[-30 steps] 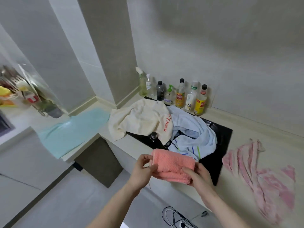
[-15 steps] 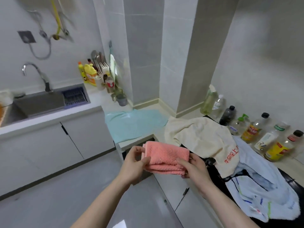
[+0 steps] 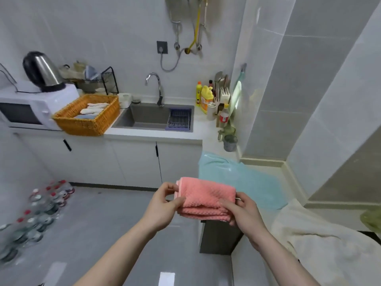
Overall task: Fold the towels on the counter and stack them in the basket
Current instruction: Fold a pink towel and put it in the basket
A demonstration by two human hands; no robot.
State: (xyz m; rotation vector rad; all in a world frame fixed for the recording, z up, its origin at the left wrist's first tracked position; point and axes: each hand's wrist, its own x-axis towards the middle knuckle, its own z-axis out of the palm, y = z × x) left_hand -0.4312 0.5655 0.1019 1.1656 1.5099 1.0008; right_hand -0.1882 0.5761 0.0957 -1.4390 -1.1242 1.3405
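Gripping the folded pink towel (image 3: 206, 200), left hand (image 3: 162, 205) and right hand (image 3: 245, 211) face the wicker basket (image 3: 86, 122) at ten o'clock, nearer the left.

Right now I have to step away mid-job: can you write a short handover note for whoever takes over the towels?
Left hand and right hand: each pinches one end of the folded pink towel, held in the air over the floor.
Basket: on the counter left of the sink, against the microwave, with folded towels already inside.
Done: pink towel folded.
Left: carry it to the basket and stack it; then fold the blue towel and the cream towel, both lying unfolded on the counter to the right.
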